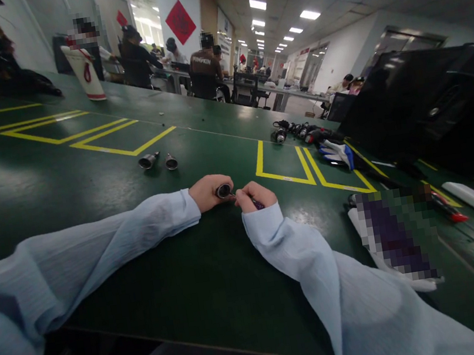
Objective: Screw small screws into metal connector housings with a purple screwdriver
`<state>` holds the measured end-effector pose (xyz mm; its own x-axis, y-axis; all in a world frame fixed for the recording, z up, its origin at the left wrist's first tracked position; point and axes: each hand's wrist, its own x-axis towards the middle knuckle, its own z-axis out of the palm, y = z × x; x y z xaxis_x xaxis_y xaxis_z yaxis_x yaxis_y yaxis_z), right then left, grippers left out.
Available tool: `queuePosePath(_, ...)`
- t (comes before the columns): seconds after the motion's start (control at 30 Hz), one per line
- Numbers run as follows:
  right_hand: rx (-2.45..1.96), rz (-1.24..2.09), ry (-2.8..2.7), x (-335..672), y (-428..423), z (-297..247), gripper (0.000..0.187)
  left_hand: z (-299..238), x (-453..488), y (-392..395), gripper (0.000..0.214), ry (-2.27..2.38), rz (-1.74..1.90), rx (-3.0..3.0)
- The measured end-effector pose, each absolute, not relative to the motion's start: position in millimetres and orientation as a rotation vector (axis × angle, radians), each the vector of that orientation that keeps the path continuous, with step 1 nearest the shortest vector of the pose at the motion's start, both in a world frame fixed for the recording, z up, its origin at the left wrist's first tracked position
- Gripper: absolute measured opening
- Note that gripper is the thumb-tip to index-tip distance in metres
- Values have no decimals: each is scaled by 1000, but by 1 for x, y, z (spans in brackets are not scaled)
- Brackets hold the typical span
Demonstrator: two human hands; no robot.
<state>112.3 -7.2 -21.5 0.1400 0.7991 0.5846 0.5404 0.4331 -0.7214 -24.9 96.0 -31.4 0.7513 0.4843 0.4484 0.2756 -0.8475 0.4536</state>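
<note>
Hard to read at the very centre here: the right hand [261,194] is pinched narrow around a slim tool [259,204], and its fingers cover most of it. Only a thin bit of shaft peeks out on one side and a dark purple patch under the palm; what kind of tool it is, I can't tell.

Over in the left hand [209,193], fingers curled tight round a cup-shaped metal part [223,191], its round dark mouth facing the camera, its rear end lost inside the grip. So that part sits right at the left fingertips, just beside the right hand's fingers, with the shaft running close to its rim. Whether the two actually touch, too small to say!

Beyond the left hand, two more cup-shaped pieces, a longer one [148,161] and a shorter one [171,162], lie side by side on the green tabletop [169,294], apart from both hands. Out to the right, a blue-and-white item [335,154] near a tangled dark metal cluster [296,131], parts merging together. Nearer the right sleeve, a flat object [397,236] is pixelated on top, only its white edge clear.
</note>
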Motion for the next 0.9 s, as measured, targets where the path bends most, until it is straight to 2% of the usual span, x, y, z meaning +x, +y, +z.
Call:
queuePosePath(0.23,-974,987,-981,117,43,-31,19,-36,-26,125,23,577,875,2479)
queuePosePath(0.37,-906,1052,-902,116,50,-39,18,-41,-25,134,24,587,939,2390)
queuePosePath(0.6,-1004,736,-1120,105,33,-42,19,-44,-29,125,23,620,936,2492)
queuePosePath(0.9,-858,1237,-896,114,39,-41,15,-35,-34,117,23,546,944,2396)
